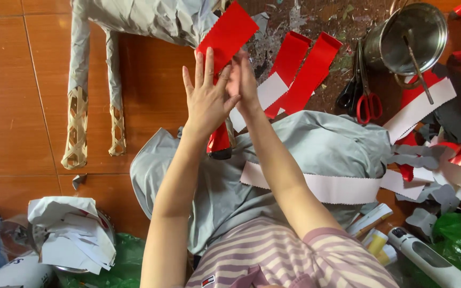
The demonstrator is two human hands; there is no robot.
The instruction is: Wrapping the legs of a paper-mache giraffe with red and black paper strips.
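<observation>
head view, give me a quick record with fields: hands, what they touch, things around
left hand: open and flat, pressed on the red paper strip
right hand: behind the left, fingers on the same strip
strip end: wrapped round a leg of the paper-covered bamboo frame
lap: grey cloth with a white zigzag-edged strip across it
right side: red-handled scissors, metal pot with a brush handle in it
lower left: crumpled white paper
surface: brown tiled floor
</observation>
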